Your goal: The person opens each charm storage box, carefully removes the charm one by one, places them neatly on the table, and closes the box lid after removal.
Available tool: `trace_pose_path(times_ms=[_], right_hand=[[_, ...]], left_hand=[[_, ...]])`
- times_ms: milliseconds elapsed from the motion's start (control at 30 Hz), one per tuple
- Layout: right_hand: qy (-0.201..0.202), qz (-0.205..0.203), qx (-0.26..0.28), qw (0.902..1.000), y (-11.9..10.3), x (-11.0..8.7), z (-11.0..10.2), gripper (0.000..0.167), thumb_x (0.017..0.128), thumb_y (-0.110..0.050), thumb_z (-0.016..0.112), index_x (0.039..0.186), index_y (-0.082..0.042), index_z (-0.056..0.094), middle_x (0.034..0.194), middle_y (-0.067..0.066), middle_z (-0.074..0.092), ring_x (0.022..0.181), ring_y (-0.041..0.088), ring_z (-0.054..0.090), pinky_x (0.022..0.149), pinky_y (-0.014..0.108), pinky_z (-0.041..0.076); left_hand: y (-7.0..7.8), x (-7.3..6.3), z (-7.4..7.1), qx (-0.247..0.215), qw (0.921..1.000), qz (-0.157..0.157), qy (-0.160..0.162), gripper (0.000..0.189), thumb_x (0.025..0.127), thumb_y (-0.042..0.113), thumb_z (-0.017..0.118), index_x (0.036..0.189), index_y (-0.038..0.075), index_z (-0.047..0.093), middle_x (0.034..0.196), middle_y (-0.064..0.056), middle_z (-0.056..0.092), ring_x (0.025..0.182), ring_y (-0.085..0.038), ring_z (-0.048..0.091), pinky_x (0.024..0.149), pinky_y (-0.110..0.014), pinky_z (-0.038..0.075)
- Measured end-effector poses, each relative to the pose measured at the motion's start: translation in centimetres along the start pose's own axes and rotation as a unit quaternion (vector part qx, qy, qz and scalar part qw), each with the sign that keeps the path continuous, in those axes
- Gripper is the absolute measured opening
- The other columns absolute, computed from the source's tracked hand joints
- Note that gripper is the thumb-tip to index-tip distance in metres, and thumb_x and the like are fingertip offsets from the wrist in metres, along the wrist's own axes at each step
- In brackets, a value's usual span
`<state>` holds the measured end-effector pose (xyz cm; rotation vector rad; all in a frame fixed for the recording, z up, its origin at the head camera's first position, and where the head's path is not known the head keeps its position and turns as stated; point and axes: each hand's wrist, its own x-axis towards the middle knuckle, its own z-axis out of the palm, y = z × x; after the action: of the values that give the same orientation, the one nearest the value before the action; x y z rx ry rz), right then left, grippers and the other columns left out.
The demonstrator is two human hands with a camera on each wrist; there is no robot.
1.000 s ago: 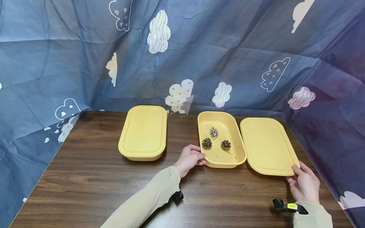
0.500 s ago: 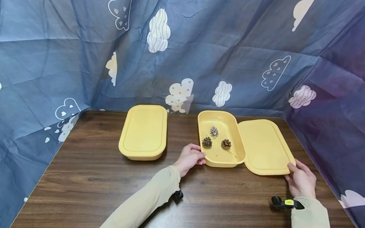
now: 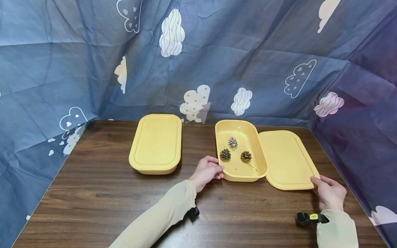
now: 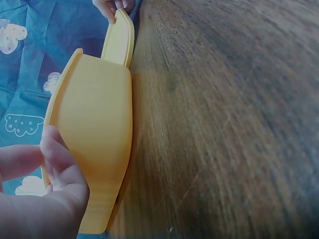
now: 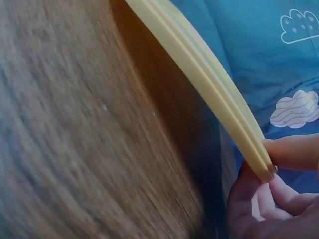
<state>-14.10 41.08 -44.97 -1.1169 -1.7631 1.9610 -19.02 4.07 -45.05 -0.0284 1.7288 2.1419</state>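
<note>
A yellow plastic box (image 3: 239, 178) stands uncovered on the table, with a greyish-white pine cone (image 3: 233, 142) and two brown pine cones (image 3: 246, 156) inside. My left hand (image 3: 207, 173) pinches its near left corner, thumb over the rim; the left wrist view shows the fingers curled at that wall. Right beside the box lies a yellow lid (image 3: 287, 160), its left edge at the box's right wall. My right hand (image 3: 329, 190) pinches the lid's near right corner. In the right wrist view, the thumb is on top of the lid edge (image 5: 214, 94) and the fingers are underneath.
A second yellow box (image 3: 156, 144) with its lid on stands to the left on the brown wooden table (image 3: 110, 201). Blue cloth (image 3: 220, 59) printed with clouds hangs behind the table and along its right side.
The lid has shifted left and slightly downward against the box with my right hand, mostly in the first half second. My left hand keeps its hold on the box corner.
</note>
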Motion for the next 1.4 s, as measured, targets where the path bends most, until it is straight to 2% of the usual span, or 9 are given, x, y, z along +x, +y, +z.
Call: trace_pose_path(times_ms=[167, 267, 400, 533, 633, 733, 833, 1033, 1400], right_hand=[[0.03, -0.029, -0.112, 0.9929, -0.09, 0.05, -0.08, 0.018, 0.082, -0.016, 0.074, 0.073, -0.026, 0.061, 0.065, -0.014, 0.052, 0.056, 0.001, 0.053, 0.051, 0.017, 0.046], [0.048, -0.039, -0.194, 0.9791, -0.05, -0.01, -0.22, 0.017, 0.082, -0.027, 0.074, 0.07, -0.032, 0.063, 0.076, -0.013, 0.051, 0.074, 0.006, 0.051, 0.068, 0.016, 0.041], [0.056, -0.049, -0.269, 0.9603, -0.02, -0.06, -0.52, 0.017, 0.08, -0.038, 0.074, 0.066, -0.035, 0.065, 0.085, -0.009, 0.05, 0.102, 0.023, 0.042, 0.085, 0.03, 0.032], [0.053, -0.058, -0.3, 0.9508, 0.03, -0.08, -0.74, 0.02, 0.08, -0.042, 0.072, 0.064, -0.033, 0.066, 0.093, 0.007, 0.058, 0.12, 0.036, 0.039, 0.097, 0.044, 0.034], [0.048, -0.065, -0.324, 0.9427, 0.12, -0.14, -0.8, 0.022, 0.081, -0.045, 0.07, 0.068, -0.027, 0.07, 0.121, 0.024, 0.054, 0.131, 0.043, 0.034, 0.106, 0.052, 0.031], [0.038, -0.065, -0.343, 0.9363, 0.13, -0.18, -0.76, 0.032, 0.083, -0.046, 0.068, 0.082, -0.014, 0.074, 0.139, 0.026, 0.045, 0.135, 0.048, 0.027, 0.109, 0.055, 0.028], [0.03, -0.063, -0.356, 0.9317, 0.05, -0.13, -0.7, 0.045, 0.084, -0.045, 0.067, 0.098, -0.003, 0.073, 0.143, 0.027, 0.041, 0.136, 0.052, 0.022, 0.109, 0.057, 0.025], [0.021, -0.059, -0.374, 0.9253, -0.36, -0.01, -0.54, 0.051, 0.085, -0.047, 0.065, 0.105, 0.0, 0.07, 0.145, 0.028, 0.037, 0.135, 0.053, 0.021, 0.107, 0.058, 0.027], [0.019, -0.047, -0.375, 0.9258, -0.48, -0.02, -0.54, 0.032, 0.084, -0.039, 0.067, 0.085, -0.009, 0.077, 0.144, 0.027, 0.039, 0.135, 0.052, 0.018, 0.108, 0.057, 0.025]], left_hand=[[-0.09, 0.01, 0.02, 0.003, 1.0, 0.003, 0.001, 0.039, 0.085, -0.005, 0.061, 0.12, -0.012, 0.043, 0.071, -0.004, 0.059, 0.055, -0.01, 0.059, 0.054, -0.017, 0.049], [-0.1, -0.01, 0.03, 0.003, 1.0, 0.004, 0.002, 0.039, 0.085, -0.005, 0.061, 0.119, -0.011, 0.043, 0.071, -0.004, 0.06, 0.055, -0.01, 0.059, 0.054, -0.018, 0.049], [-0.01, -0.03, 0.03, 0.001, 1.0, 0.002, 0.0, 0.04, 0.085, -0.005, 0.061, 0.12, -0.012, 0.043, 0.071, -0.004, 0.06, 0.055, -0.01, 0.059, 0.054, -0.018, 0.049], [-0.02, -0.01, 0.02, 0.003, 1.0, 0.002, 0.0, 0.039, 0.085, -0.005, 0.061, 0.12, -0.011, 0.043, 0.071, -0.004, 0.06, 0.055, -0.01, 0.059, 0.054, -0.017, 0.049], [0.01, -0.04, 0.04, 0.003, 1.0, 0.001, 0.001, 0.038, 0.085, -0.005, 0.061, 0.119, -0.011, 0.044, 0.071, -0.004, 0.06, 0.055, -0.01, 0.059, 0.054, -0.017, 0.049], [0.01, -0.06, 0.06, 0.006, 1.0, 0.002, 0.001, 0.038, 0.085, -0.005, 0.061, 0.118, -0.01, 0.044, 0.071, -0.004, 0.06, 0.055, -0.01, 0.059, 0.054, -0.017, 0.049], [0.0, -0.05, 0.06, 0.008, 1.0, 0.004, 0.002, 0.037, 0.086, -0.005, 0.061, 0.118, -0.01, 0.044, 0.071, -0.004, 0.059, 0.055, -0.01, 0.059, 0.054, -0.017, 0.049], [0.27, -0.18, 0.04, 0.01, 0.9999, 0.008, 0.003, 0.039, 0.086, -0.004, 0.062, 0.12, -0.01, 0.043, 0.072, -0.003, 0.058, 0.056, -0.01, 0.058, 0.055, -0.018, 0.049], [0.11, -0.03, 0.06, 0.004, 0.9999, 0.011, 0.001, 0.039, 0.086, -0.004, 0.061, 0.12, -0.011, 0.042, 0.071, -0.004, 0.059, 0.054, -0.01, 0.058, 0.054, -0.018, 0.048]])
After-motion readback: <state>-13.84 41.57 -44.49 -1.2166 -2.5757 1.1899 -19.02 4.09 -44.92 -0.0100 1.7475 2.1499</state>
